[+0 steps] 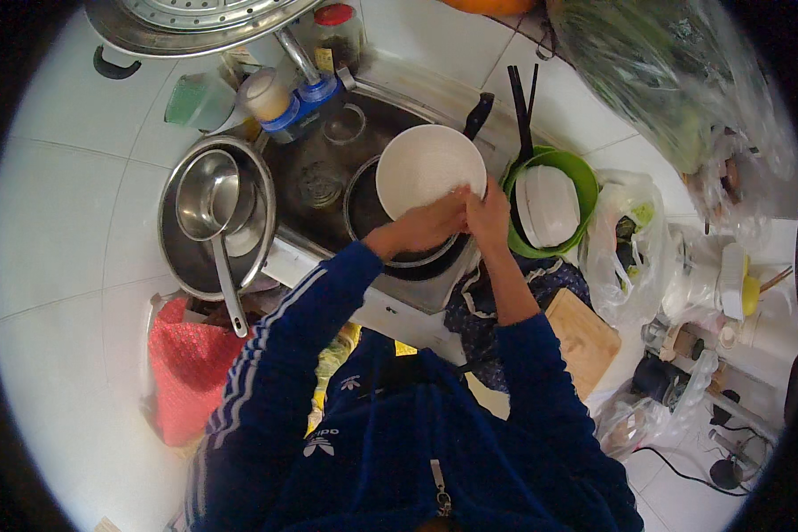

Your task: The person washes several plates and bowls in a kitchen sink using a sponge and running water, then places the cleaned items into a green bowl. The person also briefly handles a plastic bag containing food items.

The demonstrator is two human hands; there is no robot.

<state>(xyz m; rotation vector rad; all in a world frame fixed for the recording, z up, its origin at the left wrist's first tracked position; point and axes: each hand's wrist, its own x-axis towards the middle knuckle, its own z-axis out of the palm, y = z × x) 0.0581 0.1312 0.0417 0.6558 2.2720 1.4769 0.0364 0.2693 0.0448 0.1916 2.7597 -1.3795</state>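
A white bowl (425, 166) is tilted in my hands, its pale inside facing up, above a dark sink basin (292, 156). My right hand (487, 214) grips the bowl's right rim. Across its near edge lies my left hand (429, 223), fingertips meeting the right hand at the rim; whether it grips the bowl is hidden. Below the bowl shows a round pan (354, 229) with a light rim, mostly covered by the bowl and hands. A drain (322, 185) is in the basin, left of the pan.
Left stands a metal basin (166, 219) holding a ladle-like steel pan (203, 206). A black-handled knife (480, 114) is behind the bowl. Right are a green container (588, 179) with a white dish (546, 206), a plastic bag (615, 266) and a wooden board (582, 339).
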